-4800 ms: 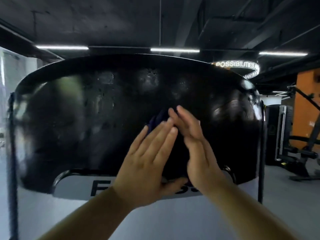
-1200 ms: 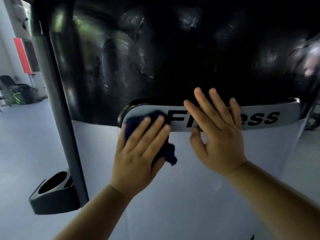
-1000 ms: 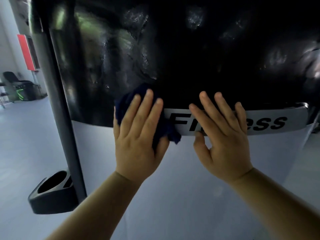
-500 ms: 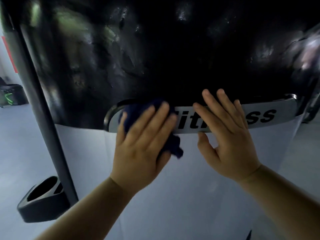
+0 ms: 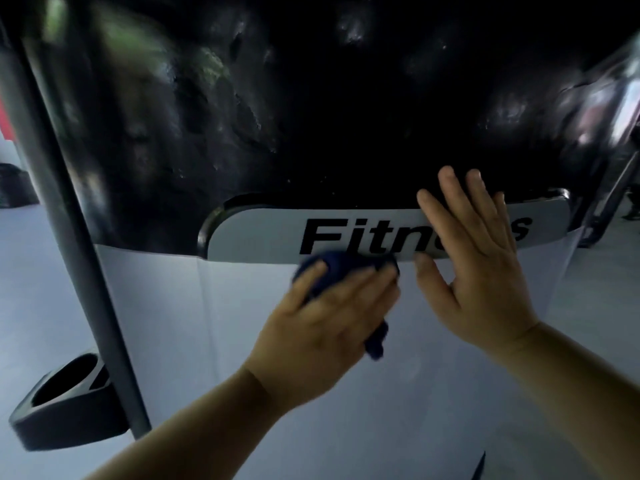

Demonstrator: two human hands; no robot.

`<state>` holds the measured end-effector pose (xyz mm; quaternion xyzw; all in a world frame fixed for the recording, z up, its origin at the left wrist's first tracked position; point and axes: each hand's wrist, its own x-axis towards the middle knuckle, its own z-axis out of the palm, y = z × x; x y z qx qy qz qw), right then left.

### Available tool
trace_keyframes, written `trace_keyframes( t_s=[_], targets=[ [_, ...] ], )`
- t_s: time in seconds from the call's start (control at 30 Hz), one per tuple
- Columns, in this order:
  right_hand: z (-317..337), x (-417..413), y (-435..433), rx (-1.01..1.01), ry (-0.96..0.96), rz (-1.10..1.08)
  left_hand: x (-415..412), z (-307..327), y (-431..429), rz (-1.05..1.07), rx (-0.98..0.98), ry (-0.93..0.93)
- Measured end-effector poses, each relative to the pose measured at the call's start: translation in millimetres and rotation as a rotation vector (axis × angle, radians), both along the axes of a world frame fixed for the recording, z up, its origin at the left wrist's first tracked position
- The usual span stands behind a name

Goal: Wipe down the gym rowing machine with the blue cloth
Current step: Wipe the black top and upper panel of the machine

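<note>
Left hand (image 5: 322, 306): fingers near straight and spread, pressing the blue cloth (image 5: 334, 264) flat onto the machine. It's a press, not a pinch. Motion-blurred, so finer finger detail is unclear.
Blue cloth: bunched under my fingers and palm. The top edge touches the bottom of the nameplate (image 5: 256, 233), and a tail hangs out below my palm on the right.
Right hand (image 5: 481, 271): flat and open, holding nothing. It's braced on the rowing machine (image 5: 311, 116) just right of the cloth and covers the "e" and part of the "s" in "Fitness".
Key relation: the nameplate lies directly above my left fingertips, long axis horizontal. Its bare end runs up and left of the cloth. My left hand is nearer and has the cloth.
Surfaces: the shroud is glossy black, domed and smeary with reflections. The nameplate is a matte grey pill shape with a chrome rim. The lower panel (image 5: 207, 323) is smooth and white.
Next (my guess): stroke along the plate. My right hand has to lift to clear the right end.
Nearby: grey post (image 5: 79, 237) and black cup holder (image 5: 65, 407), well left.
</note>
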<state>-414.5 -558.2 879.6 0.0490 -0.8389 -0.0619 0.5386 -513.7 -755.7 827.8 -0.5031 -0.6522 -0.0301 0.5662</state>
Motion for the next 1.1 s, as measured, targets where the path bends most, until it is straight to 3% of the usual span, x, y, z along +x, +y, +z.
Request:
trace_keyframes(
  t_s=[0.07, 0.27, 0.33, 0.43, 0.5, 0.67, 0.73, 0.93, 1.0, 1.1],
  targets=[
    [-1.6, 1.6, 3.5, -0.008, 0.0, -0.012, 0.8, -4.2, 2.0, 0.029, -0.089, 0.064],
    [-1.6, 11.7, 28.0, -0.119, 0.026, -0.062, 10.6, 56.5, 25.3, 0.015, 0.303, -0.128],
    [-3.2, 16.7, 39.4, -0.164, 0.013, -0.098, 15.9, 40.6, 34.8, 0.036, 0.211, -0.086],
    [-9.3, 30.6, 64.9, -0.183, -0.048, -0.162, 19.6, -5.6, 46.1, 0.075, -0.16, 0.096],
    [-12.7, 38.4, 82.6, -0.203, -0.084, -0.191, 19.7, -3.9, 49.1, 0.094, -0.209, 0.122],
    [-17.6, 45.1, 118.1, -0.232, -0.104, -0.16, 33.7, 66.7, 70.8, 0.102, 0.241, -0.065],
    [-17.1, 44.3, 127.7, -0.249, -0.105, -0.123, 41.4, 69.3, 83.7, 0.128, 0.29, -0.108],
    [-17.9, 47.9, 160.4, -0.129, -0.146, -0.029, 61.6, -1.4, 116.5, 0.223, -0.224, 0.06],
    [-16.8, 51.1, 177.3, -0.075, -0.169, -0.032, 66.2, 15.9, 128.8, 0.259, -0.145, 0.066],
    [-15.1, 52.7, 203.6, -0.075, -0.201, -0.013, 73.3, 65.1, 154.1, 0.345, 0.255, -0.063]
  ],
)
